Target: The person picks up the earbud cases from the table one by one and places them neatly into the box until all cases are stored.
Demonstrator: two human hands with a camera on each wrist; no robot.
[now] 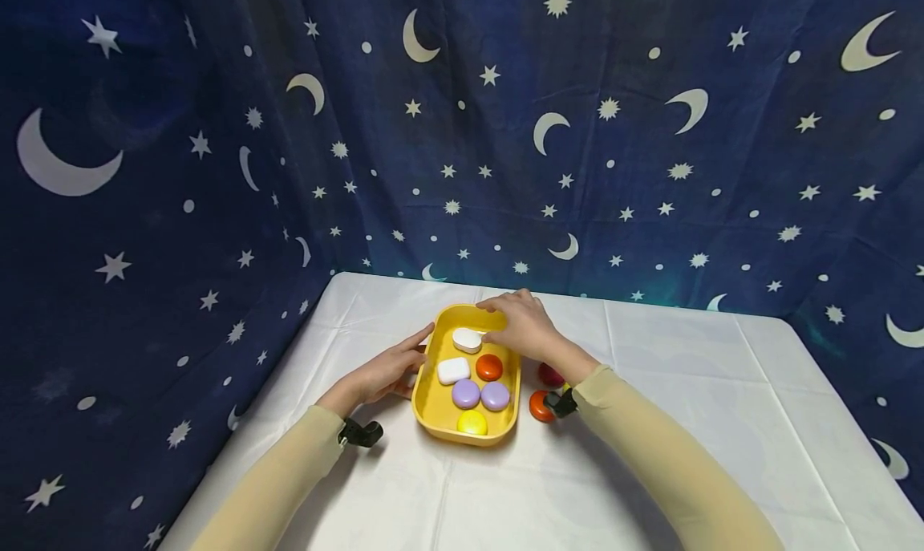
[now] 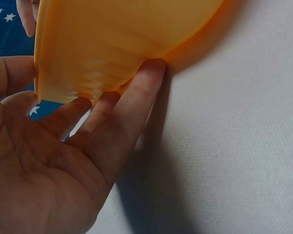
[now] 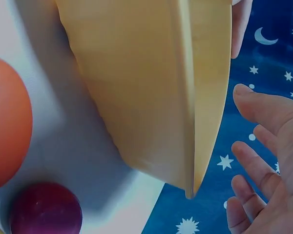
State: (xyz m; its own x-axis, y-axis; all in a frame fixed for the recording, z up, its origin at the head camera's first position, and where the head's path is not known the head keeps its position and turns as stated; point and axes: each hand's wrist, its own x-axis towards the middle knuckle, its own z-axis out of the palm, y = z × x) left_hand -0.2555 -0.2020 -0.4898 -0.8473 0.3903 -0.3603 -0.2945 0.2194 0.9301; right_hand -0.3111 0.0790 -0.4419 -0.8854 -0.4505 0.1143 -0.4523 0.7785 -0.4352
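My left hand (image 1: 387, 372) holds a yellow plastic tray (image 1: 423, 403) by its left side. In the left wrist view the thumb lies at the rim and the other fingers reach under the lower wall. Inside the tray are a white oval piece (image 1: 467, 341), a white rounded-rectangle piece (image 1: 453, 371), an orange-red disc (image 1: 489, 367), two lavender discs (image 1: 465, 394) and a yellow disc (image 1: 472, 423). Over the tray's far right corner is my right hand (image 1: 525, 325), thumb near the white oval. The right wrist view shows its fingers (image 3: 256, 163) spread, nothing between them.
Right of the tray, under my right forearm, lie an orange disc (image 1: 541, 407), a dark red disc (image 3: 46, 209) and part of a yellow piece (image 1: 566, 389). A white cloth (image 1: 693, 423) covers the table. Dark blue star-and-moon curtains (image 1: 505, 134) hang behind and at the left.
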